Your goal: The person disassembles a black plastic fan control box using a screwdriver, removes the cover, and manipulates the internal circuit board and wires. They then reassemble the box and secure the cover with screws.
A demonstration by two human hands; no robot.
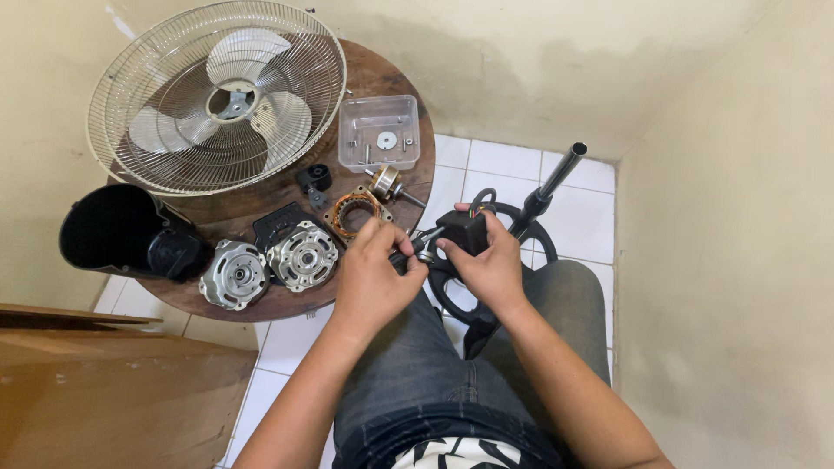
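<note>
My right hand (488, 265) grips a small black box-shaped fan part (464, 230) with coloured wires at its top. My left hand (375, 276) is closed on a short black tool or shaft (415, 249) whose tip meets that part's left side. Both hands hover over my lap, just off the round wooden table's (382, 78) right edge. A copper-wound stator (356, 211) lies on the table right beside my left fingers.
On the table lie a fan grille with blades (217, 95), a clear plastic tray of small parts (380, 130), a rotor with shaft (387, 184), two silver motor covers (233, 274) (303, 254) and a black motor housing (130, 233). A black stand pole (549, 187) leans at right. A wooden board (113, 382) sits at lower left.
</note>
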